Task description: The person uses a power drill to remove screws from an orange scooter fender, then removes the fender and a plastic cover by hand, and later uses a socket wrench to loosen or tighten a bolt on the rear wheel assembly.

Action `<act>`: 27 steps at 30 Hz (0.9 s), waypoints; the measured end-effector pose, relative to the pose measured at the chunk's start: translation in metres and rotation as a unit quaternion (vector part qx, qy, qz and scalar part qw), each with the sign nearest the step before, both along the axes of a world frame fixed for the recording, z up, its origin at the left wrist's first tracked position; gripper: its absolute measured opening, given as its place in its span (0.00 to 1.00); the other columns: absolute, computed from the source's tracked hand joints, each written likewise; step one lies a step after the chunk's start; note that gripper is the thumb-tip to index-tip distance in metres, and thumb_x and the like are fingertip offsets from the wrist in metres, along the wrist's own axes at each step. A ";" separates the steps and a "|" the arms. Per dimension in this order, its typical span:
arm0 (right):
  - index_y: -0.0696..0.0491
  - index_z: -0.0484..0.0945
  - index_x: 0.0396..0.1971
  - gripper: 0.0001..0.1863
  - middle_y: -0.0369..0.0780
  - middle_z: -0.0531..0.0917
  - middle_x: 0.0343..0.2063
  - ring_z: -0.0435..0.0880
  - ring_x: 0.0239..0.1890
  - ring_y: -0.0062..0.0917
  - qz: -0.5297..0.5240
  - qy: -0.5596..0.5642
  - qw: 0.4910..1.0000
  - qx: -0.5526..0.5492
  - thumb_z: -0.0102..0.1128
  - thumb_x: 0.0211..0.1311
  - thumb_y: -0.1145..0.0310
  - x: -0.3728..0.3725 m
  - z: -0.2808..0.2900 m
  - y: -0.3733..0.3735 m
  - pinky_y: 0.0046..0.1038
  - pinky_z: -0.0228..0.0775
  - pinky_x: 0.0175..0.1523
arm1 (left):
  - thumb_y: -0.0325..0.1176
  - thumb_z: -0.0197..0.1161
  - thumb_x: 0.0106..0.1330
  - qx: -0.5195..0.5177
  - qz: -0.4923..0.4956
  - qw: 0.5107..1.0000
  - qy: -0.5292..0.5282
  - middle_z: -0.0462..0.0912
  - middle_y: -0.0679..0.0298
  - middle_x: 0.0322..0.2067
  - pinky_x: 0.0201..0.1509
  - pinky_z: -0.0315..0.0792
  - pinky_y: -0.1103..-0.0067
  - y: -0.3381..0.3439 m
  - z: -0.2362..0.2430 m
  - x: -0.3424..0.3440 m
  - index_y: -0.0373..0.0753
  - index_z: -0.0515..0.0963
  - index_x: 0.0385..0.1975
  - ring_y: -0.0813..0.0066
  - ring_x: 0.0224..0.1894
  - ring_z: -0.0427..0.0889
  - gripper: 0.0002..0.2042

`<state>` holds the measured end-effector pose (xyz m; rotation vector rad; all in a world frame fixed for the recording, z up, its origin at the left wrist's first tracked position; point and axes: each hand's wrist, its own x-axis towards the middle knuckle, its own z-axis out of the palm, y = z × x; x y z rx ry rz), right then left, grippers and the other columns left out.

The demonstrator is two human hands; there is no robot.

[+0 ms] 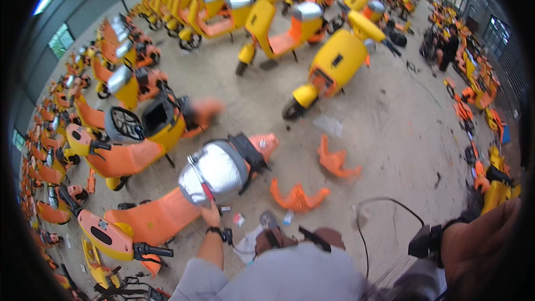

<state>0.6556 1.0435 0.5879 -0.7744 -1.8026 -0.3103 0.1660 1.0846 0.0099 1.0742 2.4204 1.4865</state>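
Observation:
My left hand point(210, 214) is closed around a red-handled tool point(208, 191) with a thin metal shaft, held against the side of a silver, ribbed scooter seat point(214, 171). Its exact kind cannot be made out. The seat belongs to the orange and yellow scooter point(159, 217) in front of me, whose handlebar points to the lower left. A black part hangs open behind the seat, beside the orange tail. My right hand point(482, 242) is raised close to the camera at the right edge, dark and large; its fingers are hidden.
Two orange plastic body panels point(300, 196) point(334, 159) lie on the concrete floor to the right. Another scooter point(139, 139) stands left with its seat tipped up. Rows of yellow scooters point(284, 28) fill the back. Loose parts are piled along the right wall; a black cable point(384, 199) loops nearby.

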 end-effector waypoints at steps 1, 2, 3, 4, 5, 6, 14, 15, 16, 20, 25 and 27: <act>0.60 0.74 0.29 0.08 0.40 0.74 0.22 0.72 0.21 0.21 0.007 0.001 1.000 -0.015 0.50 0.52 0.73 -0.019 -0.002 0.017 0.18 0.61 0.24 | 0.38 0.61 0.55 -0.079 0.040 0.995 0.056 0.78 0.47 0.34 0.40 0.69 0.69 0.000 -0.016 -0.015 0.25 0.71 0.39 0.58 0.34 0.77 0.20; 0.60 0.75 0.29 0.08 0.40 0.74 0.22 0.72 0.22 0.22 -0.009 -0.008 1.000 -0.024 0.50 0.52 0.73 -0.035 0.000 0.026 0.18 0.61 0.24 | 0.41 0.62 0.55 -0.198 -0.029 0.976 -0.083 0.79 0.48 0.31 0.39 0.69 0.70 0.027 0.010 0.006 0.25 0.72 0.37 0.61 0.32 0.77 0.22; 0.60 0.75 0.29 0.08 0.40 0.74 0.22 0.72 0.22 0.22 -0.008 0.000 0.999 -0.035 0.50 0.52 0.73 -0.045 0.004 0.033 0.18 0.61 0.24 | 0.42 0.62 0.55 -0.163 -0.068 0.978 -0.113 0.78 0.52 0.24 0.38 0.69 0.71 0.028 0.016 0.011 0.26 0.73 0.31 0.65 0.30 0.77 0.20; 0.60 0.75 0.29 0.08 0.41 0.74 0.22 0.73 0.22 0.22 0.004 0.014 0.999 -0.039 0.50 0.52 0.73 -0.055 0.013 0.040 0.18 0.62 0.24 | 0.43 0.62 0.55 -0.144 -0.079 0.972 -0.168 0.77 0.55 0.22 0.34 0.69 0.72 0.042 0.002 -0.014 0.27 0.73 0.28 0.67 0.28 0.77 0.19; 0.61 0.76 0.29 0.08 0.41 0.75 0.22 0.73 0.22 0.22 0.040 0.027 0.998 -0.028 0.50 0.52 0.74 -0.071 0.014 0.043 0.18 0.62 0.24 | 0.44 0.62 0.55 -0.069 -0.080 0.969 -0.223 0.76 0.58 0.20 0.30 0.70 0.73 0.085 -0.004 -0.041 0.29 0.73 0.26 0.70 0.25 0.76 0.19; 0.61 0.76 0.29 0.08 0.41 0.75 0.22 0.73 0.22 0.22 0.035 0.029 0.998 -0.036 0.50 0.51 0.74 -0.077 0.009 0.040 0.18 0.62 0.24 | 0.44 0.62 0.55 -0.084 -0.062 0.961 -0.257 0.74 0.61 0.18 0.25 0.69 0.74 0.087 -0.003 -0.035 0.31 0.73 0.24 0.72 0.22 0.75 0.19; 0.60 0.77 0.41 0.12 0.37 0.80 0.25 0.74 0.23 0.14 -0.090 0.191 0.793 -0.572 0.53 0.58 0.73 0.019 -0.195 0.073 0.17 0.67 0.31 | 0.42 0.61 0.56 -0.192 0.028 0.885 -0.423 0.61 0.70 0.10 0.11 0.55 0.78 0.060 0.028 -0.021 0.43 0.63 0.15 0.76 0.09 0.62 0.17; 0.59 0.76 0.43 0.13 0.37 0.80 0.26 0.74 0.22 0.14 -0.131 0.179 0.766 -0.603 0.52 0.61 0.70 0.057 -0.248 0.067 0.17 0.67 0.29 | 0.41 0.61 0.56 -0.194 0.026 0.869 -0.454 0.61 0.70 0.10 0.11 0.54 0.79 0.064 0.038 -0.016 0.43 0.63 0.15 0.77 0.09 0.60 0.16; 0.59 0.76 0.42 0.13 0.37 0.80 0.25 0.73 0.21 0.14 -0.158 0.187 0.734 -0.634 0.52 0.60 0.69 0.092 -0.300 0.056 0.17 0.67 0.28 | 0.40 0.61 0.56 -0.196 0.023 0.854 -0.482 0.60 0.70 0.10 0.11 0.53 0.80 0.064 0.058 -0.013 0.43 0.62 0.15 0.78 0.09 0.59 0.16; 0.61 0.76 0.38 0.14 0.41 0.80 0.23 0.78 0.19 0.24 -0.214 0.219 0.592 -0.746 0.54 0.56 0.67 0.230 -0.476 -0.042 0.24 0.70 0.21 | 0.35 0.59 0.55 -0.144 0.002 0.812 -0.565 0.56 0.72 0.09 0.11 0.47 0.83 0.058 0.090 -0.001 0.43 0.61 0.16 0.82 0.08 0.54 0.13; 0.56 0.74 0.27 0.13 0.42 0.76 0.21 0.77 0.25 0.30 -0.004 -0.088 0.526 -0.846 0.56 0.47 0.61 0.335 -0.566 -0.153 0.33 0.71 0.27 | 0.33 0.57 0.57 -0.148 -0.042 0.750 -0.643 0.55 0.75 0.08 0.11 0.43 0.85 -0.022 0.135 0.064 0.46 0.61 0.15 0.86 0.08 0.51 0.13; 0.57 0.74 0.30 0.13 0.43 0.76 0.23 0.78 0.25 0.31 -0.018 -0.102 0.473 -0.875 0.55 0.49 0.62 0.333 -0.571 -0.130 0.32 0.71 0.27 | 0.33 0.55 0.58 -0.140 -0.018 0.740 -0.658 0.52 0.77 0.07 0.10 0.43 0.86 -0.067 0.143 0.104 0.48 0.57 0.13 0.88 0.07 0.48 0.15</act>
